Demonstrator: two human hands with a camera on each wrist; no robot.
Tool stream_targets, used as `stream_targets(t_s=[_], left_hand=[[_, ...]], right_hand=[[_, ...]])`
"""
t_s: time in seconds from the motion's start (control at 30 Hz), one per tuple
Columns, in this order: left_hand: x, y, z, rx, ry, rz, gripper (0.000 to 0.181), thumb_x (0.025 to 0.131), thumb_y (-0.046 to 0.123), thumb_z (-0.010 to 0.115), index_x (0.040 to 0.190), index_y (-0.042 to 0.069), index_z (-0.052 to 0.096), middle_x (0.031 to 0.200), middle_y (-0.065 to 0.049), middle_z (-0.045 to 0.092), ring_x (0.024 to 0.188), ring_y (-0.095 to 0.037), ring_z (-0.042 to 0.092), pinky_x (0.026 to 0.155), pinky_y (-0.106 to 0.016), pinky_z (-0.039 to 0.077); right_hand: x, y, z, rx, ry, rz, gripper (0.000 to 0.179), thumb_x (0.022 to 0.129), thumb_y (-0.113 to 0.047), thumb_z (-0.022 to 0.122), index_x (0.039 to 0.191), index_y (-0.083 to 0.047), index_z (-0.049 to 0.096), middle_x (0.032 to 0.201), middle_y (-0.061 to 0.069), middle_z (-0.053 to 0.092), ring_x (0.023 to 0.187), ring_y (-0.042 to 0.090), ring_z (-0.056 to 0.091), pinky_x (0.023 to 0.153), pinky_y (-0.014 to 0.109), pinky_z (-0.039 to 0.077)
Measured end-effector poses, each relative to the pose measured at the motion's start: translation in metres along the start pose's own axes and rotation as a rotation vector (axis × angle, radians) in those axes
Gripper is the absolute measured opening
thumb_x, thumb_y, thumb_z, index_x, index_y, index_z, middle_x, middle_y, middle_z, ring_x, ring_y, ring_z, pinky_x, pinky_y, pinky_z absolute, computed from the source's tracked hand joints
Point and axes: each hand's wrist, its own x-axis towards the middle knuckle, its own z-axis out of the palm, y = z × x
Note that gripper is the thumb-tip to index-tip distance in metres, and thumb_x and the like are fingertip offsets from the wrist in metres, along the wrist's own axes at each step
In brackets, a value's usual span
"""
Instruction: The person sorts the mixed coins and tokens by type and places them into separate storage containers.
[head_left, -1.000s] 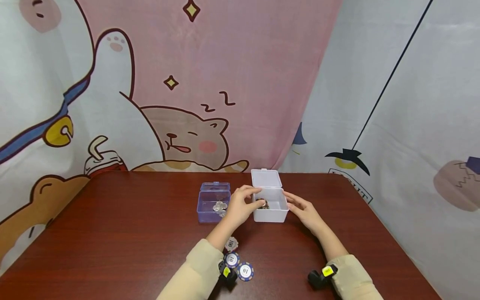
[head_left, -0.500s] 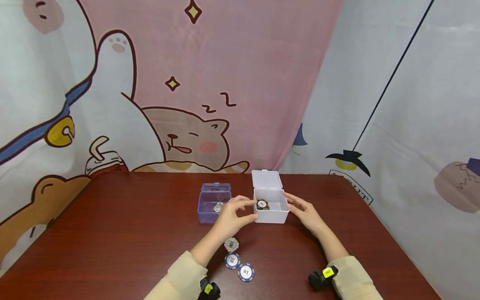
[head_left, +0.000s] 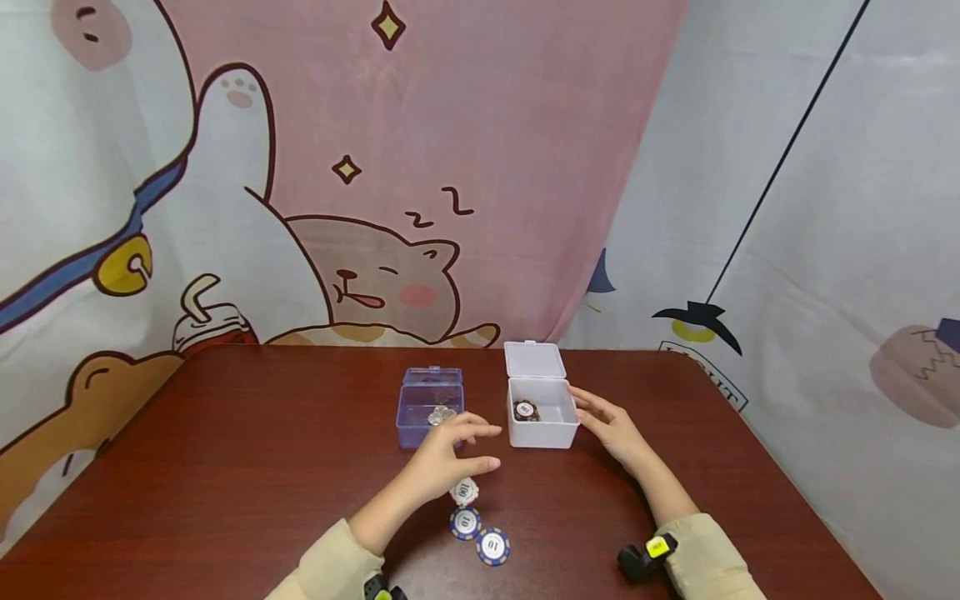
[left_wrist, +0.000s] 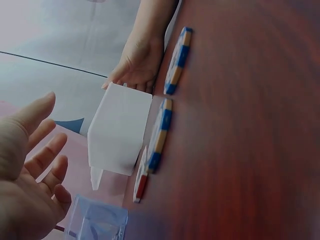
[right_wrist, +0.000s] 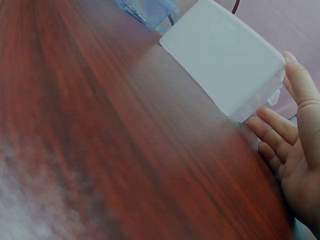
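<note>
My left hand [head_left: 441, 457] hovers with thumb and fingers spread and nothing between them, in front of the two boxes. It partly overlaps a red-edged white poker chip [head_left: 466, 492] marked 100. Two blue-and-tan poker chips marked 10, one nearer chip [head_left: 492, 547] and one middle chip [head_left: 466, 523], lie just nearer. A white plastic box [head_left: 544, 435] stands with its lid raised, holding a few dark-edged poker chips [head_left: 526, 410] in its left side. My right hand [head_left: 611, 427] touches that box's right wall with extended fingers, the thumb at its rim in the right wrist view.
A translucent purple-blue box [head_left: 414, 435], lid up, stands left of the white one with clear shiny pieces [head_left: 441, 414] inside. Both boxes stand toward the back of the dark red wooden table [head_left: 262, 467]. A cartoon-printed cloth [head_left: 525, 167] hangs behind it.
My left hand has drawn back from inside the white box, leftward and toward me, its fingers spreading apart. A chip now shows on top of those inside the box. The right hand stays put.
</note>
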Motion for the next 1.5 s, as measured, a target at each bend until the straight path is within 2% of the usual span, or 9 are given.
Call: stream_targets(t_s=[0.17, 0.27, 0.4, 0.8, 1.07, 1.27, 1.5], left_hand=[[-0.008, -0.002, -0.006, -0.023, -0.05, -0.024, 0.04, 0.079, 0.015, 0.079, 0.116, 0.008, 0.069, 0.108, 0.0, 0.063, 0.09, -0.025, 0.055, 0.078, -0.04, 0.047], [-0.012, -0.006, -0.01, -0.033, -0.084, -0.012, 0.04, 0.079, 0.017, 0.08, 0.116, 0.007, 0.069, 0.109, 0.002, 0.062, 0.092, -0.032, 0.057, 0.078, -0.042, 0.048], [-0.017, -0.013, -0.015, -0.006, -0.118, 0.023, 0.04, 0.079, 0.014, 0.079, 0.114, 0.001, 0.069, 0.109, -0.002, 0.062, 0.09, -0.033, 0.058, 0.078, -0.038, 0.048], [-0.029, -0.028, -0.028, 0.036, -0.242, -0.019, 0.04, 0.079, 0.015, 0.079, 0.116, 0.001, 0.068, 0.113, -0.003, 0.062, 0.089, -0.026, 0.057, 0.079, -0.035, 0.047], [-0.03, -0.037, -0.028, 0.058, -0.272, -0.063, 0.041, 0.078, 0.014, 0.08, 0.115, 0.003, 0.069, 0.112, -0.001, 0.061, 0.09, -0.02, 0.056, 0.079, -0.032, 0.046], [-0.029, -0.043, -0.026, 0.106, -0.321, -0.038, 0.04, 0.076, 0.01, 0.08, 0.115, 0.005, 0.07, 0.109, 0.002, 0.062, 0.093, -0.014, 0.055, 0.082, -0.03, 0.045], [-0.028, -0.044, -0.025, 0.173, -0.374, 0.001, 0.041, 0.075, 0.009, 0.08, 0.114, 0.006, 0.07, 0.109, 0.005, 0.058, 0.102, -0.01, 0.049, 0.09, -0.03, 0.04]], right_hand=[[0.0, -0.002, 0.001, -0.004, 0.006, -0.001, 0.045, 0.096, -0.012, 0.059, 0.139, -0.002, 0.049, 0.131, 0.025, 0.053, 0.119, 0.03, 0.051, 0.088, 0.021, 0.044], [0.0, -0.002, 0.001, -0.002, 0.004, -0.009, 0.045, 0.096, -0.009, 0.057, 0.139, 0.0, 0.048, 0.132, 0.027, 0.051, 0.12, 0.037, 0.048, 0.087, 0.02, 0.043], [-0.001, -0.002, 0.001, -0.001, 0.001, -0.013, 0.045, 0.097, -0.008, 0.056, 0.14, 0.001, 0.046, 0.132, 0.027, 0.051, 0.121, 0.038, 0.047, 0.087, 0.019, 0.043], [-0.001, 0.001, -0.001, -0.006, 0.004, 0.013, 0.045, 0.096, -0.011, 0.058, 0.139, -0.003, 0.049, 0.133, 0.024, 0.052, 0.12, 0.03, 0.05, 0.088, 0.02, 0.043], [0.0, -0.001, 0.001, 0.011, 0.005, 0.001, 0.044, 0.096, -0.008, 0.057, 0.139, 0.0, 0.048, 0.132, 0.027, 0.051, 0.119, 0.032, 0.05, 0.087, 0.021, 0.044], [0.0, -0.002, 0.001, 0.015, 0.004, -0.008, 0.044, 0.097, -0.009, 0.056, 0.139, 0.001, 0.047, 0.132, 0.028, 0.051, 0.12, 0.038, 0.048, 0.087, 0.02, 0.044], [-0.001, -0.002, 0.001, 0.004, 0.007, 0.004, 0.044, 0.096, -0.01, 0.057, 0.139, 0.0, 0.048, 0.132, 0.027, 0.051, 0.118, 0.029, 0.051, 0.087, 0.021, 0.044]])
